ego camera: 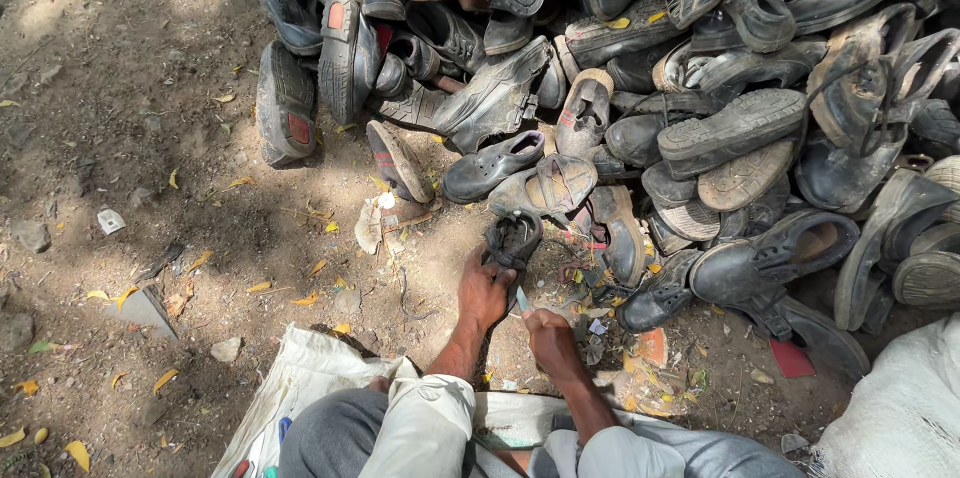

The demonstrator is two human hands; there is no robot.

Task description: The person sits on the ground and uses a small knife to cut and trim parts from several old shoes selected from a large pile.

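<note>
left hand (484, 290) grips shoe (513, 240), frame centre | right hand (545, 330) closed on blade (522, 299) | risk: blade slips toward left fingers | shoe pile (700, 88) upper right may slide

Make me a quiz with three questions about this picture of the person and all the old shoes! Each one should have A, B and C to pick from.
1. Where is the big pile of shoes?
A. Ahead of the person, on the dirt ground
B. Inside a box
C. On a shelf

2. What colour are most of the shoes?
A. Bright pink
B. Black or dark grey
C. White

3. What is the left hand doing?
A. Resting flat on the knee
B. Waving in the air
C. Gripping a worn black shoe

Answers:
1. A, the heap lies on bare dirt ground beyond the hands.
2. B, nearly every shoe looks dark and dusty.
3. C, its fingers close on the shoe, while the right hand holds a small blade beside it.
</note>
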